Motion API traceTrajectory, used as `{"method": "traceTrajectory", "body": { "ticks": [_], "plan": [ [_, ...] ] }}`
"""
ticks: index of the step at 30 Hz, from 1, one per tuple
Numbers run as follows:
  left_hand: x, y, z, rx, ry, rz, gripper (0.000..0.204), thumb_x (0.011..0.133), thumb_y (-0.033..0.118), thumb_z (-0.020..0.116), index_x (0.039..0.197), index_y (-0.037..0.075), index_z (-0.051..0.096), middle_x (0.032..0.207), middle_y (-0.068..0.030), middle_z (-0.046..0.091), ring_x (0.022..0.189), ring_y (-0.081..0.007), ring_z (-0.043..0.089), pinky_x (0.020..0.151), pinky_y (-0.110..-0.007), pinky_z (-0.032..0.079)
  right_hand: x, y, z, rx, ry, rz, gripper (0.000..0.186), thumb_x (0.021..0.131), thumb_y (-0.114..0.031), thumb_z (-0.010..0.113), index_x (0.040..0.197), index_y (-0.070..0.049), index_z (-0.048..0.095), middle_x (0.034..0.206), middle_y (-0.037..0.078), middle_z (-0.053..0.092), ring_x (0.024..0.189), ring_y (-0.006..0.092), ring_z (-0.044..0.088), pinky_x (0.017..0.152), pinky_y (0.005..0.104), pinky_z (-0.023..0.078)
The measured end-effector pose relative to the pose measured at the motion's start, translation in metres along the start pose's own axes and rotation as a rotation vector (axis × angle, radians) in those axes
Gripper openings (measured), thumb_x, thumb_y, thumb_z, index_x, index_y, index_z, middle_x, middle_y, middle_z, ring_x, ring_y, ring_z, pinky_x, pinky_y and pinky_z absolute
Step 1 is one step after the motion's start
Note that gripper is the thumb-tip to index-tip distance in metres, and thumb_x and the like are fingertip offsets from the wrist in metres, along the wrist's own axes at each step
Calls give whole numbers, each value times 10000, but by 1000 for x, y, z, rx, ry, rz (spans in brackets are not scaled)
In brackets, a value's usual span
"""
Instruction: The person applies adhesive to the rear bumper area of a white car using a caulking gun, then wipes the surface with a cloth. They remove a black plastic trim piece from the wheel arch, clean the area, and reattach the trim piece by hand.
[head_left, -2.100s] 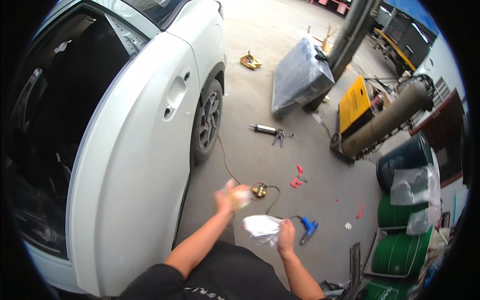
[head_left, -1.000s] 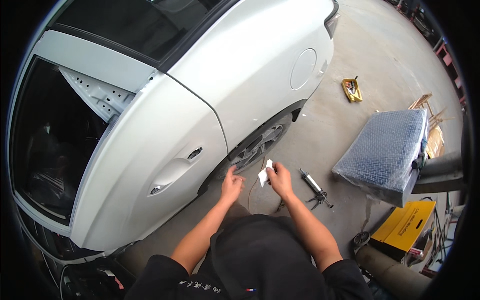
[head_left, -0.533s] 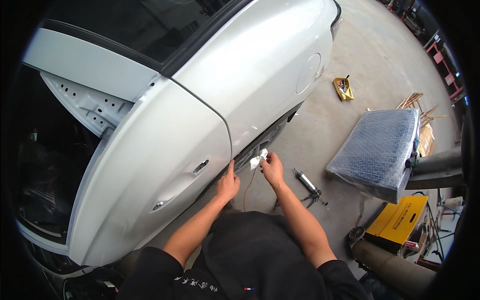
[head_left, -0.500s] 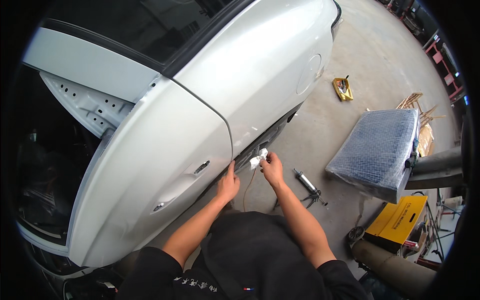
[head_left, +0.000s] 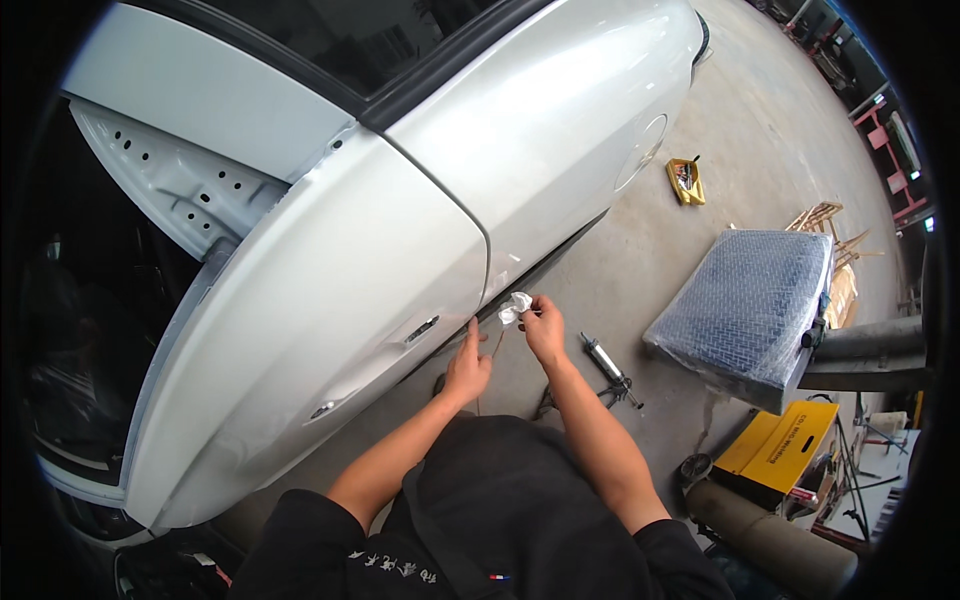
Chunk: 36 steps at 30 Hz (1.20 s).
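Note:
A white car door (head_left: pixel 330 290) fills the left side, its two handle recesses facing me. My left hand (head_left: pixel 466 370) is beside the door's lower edge, fingers stretched out and the index fingertip at the panel near the door seam. Just to its right my right hand (head_left: pixel 543 330) pinches a crumpled white tissue (head_left: pixel 515 308) close to the car's lower side. A thin brown cord hangs below the tissue, partly behind my hands. What lies under the car's edge is hidden from view.
On the floor to the right lies a caulking gun (head_left: pixel 608 362). Farther off are a yellow tool tray (head_left: pixel 686 182), a plastic-wrapped blue block (head_left: pixel 745 305), a yellow welding machine (head_left: pixel 780 445) and a grey gas cylinder (head_left: pixel 770 530). A grey post (head_left: pixel 870 350) stands at the right.
My view has shifted, so the car sits farther right in it. My left hand's fingers have spread a little; the right hand still holds the tissue near the car's side.

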<state>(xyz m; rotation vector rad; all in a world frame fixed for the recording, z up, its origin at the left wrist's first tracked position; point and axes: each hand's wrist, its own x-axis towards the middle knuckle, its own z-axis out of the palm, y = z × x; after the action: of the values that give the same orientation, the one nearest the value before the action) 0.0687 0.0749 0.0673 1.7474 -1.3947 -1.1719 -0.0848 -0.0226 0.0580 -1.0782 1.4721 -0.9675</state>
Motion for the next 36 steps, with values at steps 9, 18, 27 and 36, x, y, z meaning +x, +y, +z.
{"method": "traceTrajectory", "body": {
  "ticks": [9, 18, 27, 36],
  "plan": [
    [-10, -8, -18, -1385, -48, -493, 408, 943, 106, 517, 1348, 95, 469, 1204, -58, 559, 1043, -215, 534, 882, -404, 453, -2, 3, -12, 63, 7, 98, 139, 842, -30, 561, 961, 27, 604, 838, 89, 656, 692, 159, 647, 604, 296, 540],
    [17, -22, 2, -1273, 24, -654, 614, 908, 358, 644, 1400, 112, 370, 1377, -76, 428, 1182, -258, 457, 903, -446, 433, 1, 6, -21, 56, -62, 189, 164, 844, -38, 557, 998, 14, 581, 914, 84, 639, 791, 178, 642, 638, 312, 537],
    [48, -24, 25, -1377, 107, -653, 699, 843, 431, 718, 1380, 134, 383, 1419, -45, 346, 1174, -248, 427, 874, -467, 424, -1, 2, -23, -29, 0, 132, 177, 827, -39, 571, 991, 18, 605, 866, 82, 655, 745, 162, 652, 612, 302, 544],
    [37, -17, 17, -1377, -19, -702, 396, 879, 374, 689, 1141, 129, 522, 1141, 7, 488, 1072, -214, 488, 882, -465, 399, 0, 1, -6, -60, 16, -19, 100, 837, -27, 572, 895, 23, 636, 803, 106, 666, 693, 157, 640, 615, 298, 516]
  ]
}}
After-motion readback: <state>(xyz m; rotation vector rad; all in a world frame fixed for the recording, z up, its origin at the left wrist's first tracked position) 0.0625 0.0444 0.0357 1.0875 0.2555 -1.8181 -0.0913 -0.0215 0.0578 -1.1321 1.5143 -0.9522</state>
